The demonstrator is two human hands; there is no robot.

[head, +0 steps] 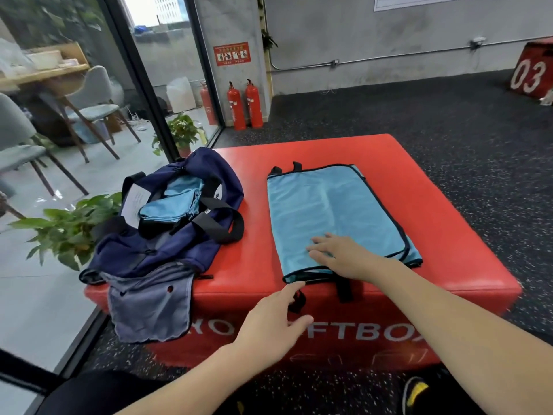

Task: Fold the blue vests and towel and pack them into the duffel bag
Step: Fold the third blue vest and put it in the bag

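Blue vest [332, 217]: lies flat, black-trimmed, on the red soft box [443, 235], partly under the right hand [344, 254]. That hand presses its near end, fingers straight. Left hand [269, 322]: fingers relaxed, holding nothing, fingertip at the vest's near corner by a black strap. Duffel bag [167, 217]: navy, unzipped, left of both hands, a folded blue vest [170, 205] inside. Grey towel [149, 307]: hangs over the box edge, left of the left hand.

both bare arms reach forward. the right hand [344, 254] lies flat, fingers straight. the left hand [273, 320] hovers lower, fingers loosely extended.
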